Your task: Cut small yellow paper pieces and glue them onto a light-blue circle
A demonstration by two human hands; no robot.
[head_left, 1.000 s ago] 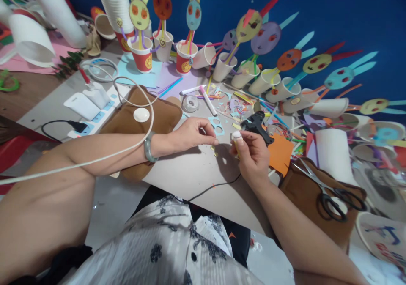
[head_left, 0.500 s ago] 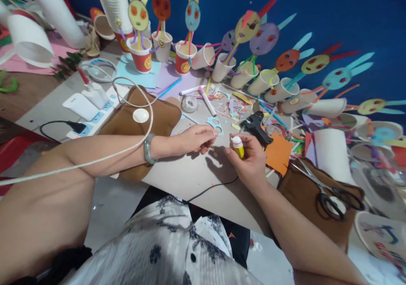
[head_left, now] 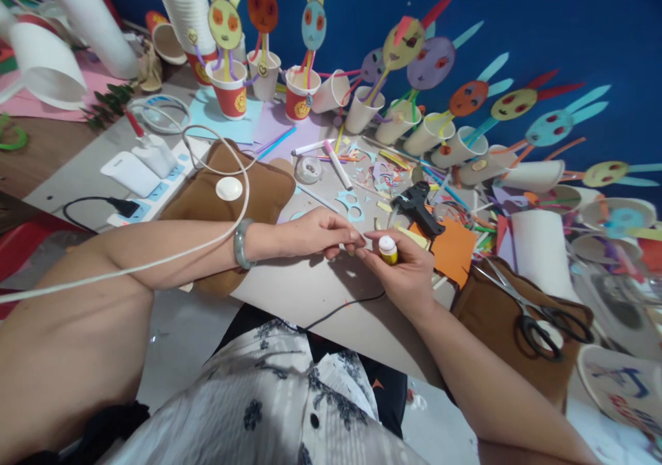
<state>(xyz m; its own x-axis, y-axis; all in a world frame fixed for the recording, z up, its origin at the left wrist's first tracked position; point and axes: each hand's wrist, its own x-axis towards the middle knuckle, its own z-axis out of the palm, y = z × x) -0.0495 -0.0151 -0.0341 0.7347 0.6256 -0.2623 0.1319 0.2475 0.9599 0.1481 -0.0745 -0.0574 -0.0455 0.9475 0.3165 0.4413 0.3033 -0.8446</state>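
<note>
My right hand (head_left: pixel 400 265) is closed round a small yellow tube with a white top (head_left: pixel 387 248), which stands upright between the fingers and palm. My left hand (head_left: pixel 323 234), with a green bangle (head_left: pixel 241 243) on the wrist, has its fingers pinched together. Its fingertips meet the thumb and forefinger tips of the right hand over the table. Whatever lies between the touching fingertips is too small to make out. Just beyond the hands is a light blue paper scrap (head_left: pixel 350 204) with round holes cut in it.
A black glue gun (head_left: pixel 420 208) and orange paper (head_left: pixel 454 248) lie beyond my right hand. Scissors (head_left: pixel 522 303) rest on a brown pad at right. Paper cups with rabbit-faced figures line the blue wall. A white cable (head_left: pixel 155 263) crosses over my left arm from a power strip (head_left: pixel 176 175).
My left hand picked about the tabletop near small yellow discs, then rose and moved right. The right hand turned the yellow tube into view and came left, so the fingertips now meet.
</note>
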